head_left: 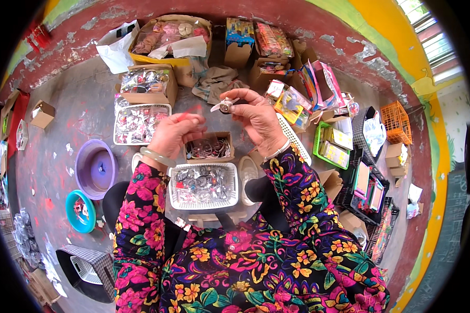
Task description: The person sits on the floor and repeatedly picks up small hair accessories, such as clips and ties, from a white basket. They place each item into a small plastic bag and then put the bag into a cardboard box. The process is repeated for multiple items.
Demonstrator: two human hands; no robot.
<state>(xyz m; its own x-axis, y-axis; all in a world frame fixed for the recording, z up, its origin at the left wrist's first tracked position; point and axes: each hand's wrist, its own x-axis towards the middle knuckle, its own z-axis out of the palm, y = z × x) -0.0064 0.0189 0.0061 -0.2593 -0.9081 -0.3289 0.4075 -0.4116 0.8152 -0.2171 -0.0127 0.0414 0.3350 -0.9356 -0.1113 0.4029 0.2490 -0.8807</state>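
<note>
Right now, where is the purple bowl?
In the head view the purple bowl sits on the floor to the person's left, beside the left hand, just above a smaller teal bowl and below-left of a white basket of shiny packets.

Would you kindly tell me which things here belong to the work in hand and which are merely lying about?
In hand:
- small round silver part with pale tabs, pinched by the right hand
- left hand, fingers closed, contents too blurred to tell
- white slotted plastic basket of small wrapped parts
- small open cardboard box

Lying about:
- purple plastic basin
- teal bowl
- orange wire basket
</note>
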